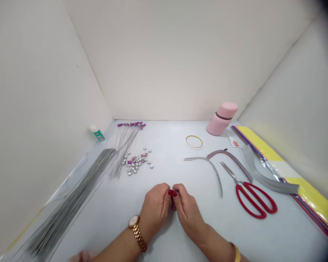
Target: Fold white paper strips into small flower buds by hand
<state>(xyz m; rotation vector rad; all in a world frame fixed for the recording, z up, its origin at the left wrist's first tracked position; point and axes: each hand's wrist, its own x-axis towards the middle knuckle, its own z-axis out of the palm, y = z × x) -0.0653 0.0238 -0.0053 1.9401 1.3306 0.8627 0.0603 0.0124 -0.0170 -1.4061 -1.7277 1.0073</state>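
Observation:
My left hand (157, 202) and my right hand (186, 206) meet low in the middle of the view, thumbs side by side and fingers curled inward. Both are closed in a pinch, and whatever lies between the fingertips is hidden. Up and to the left of them is a scatter of small folded stars (135, 163), mostly silver with a few pink and purple. To the right, a silver paper strip (213, 171) curves across the table, with a dull pinkish strip (236, 162) behind it. Red-handled scissors (248, 193) lie beside the strips, blades slightly apart.
Grey wire stems (68, 207) lie bundled at left; purple-tipped stems (131, 125) lie behind. A glue stick (97, 134) stands by the left wall. At right are a tape roll (194, 142), pink bottle (222, 119), small white tube (235, 142), grey strips (276, 185) and coloured sheets (314, 193).

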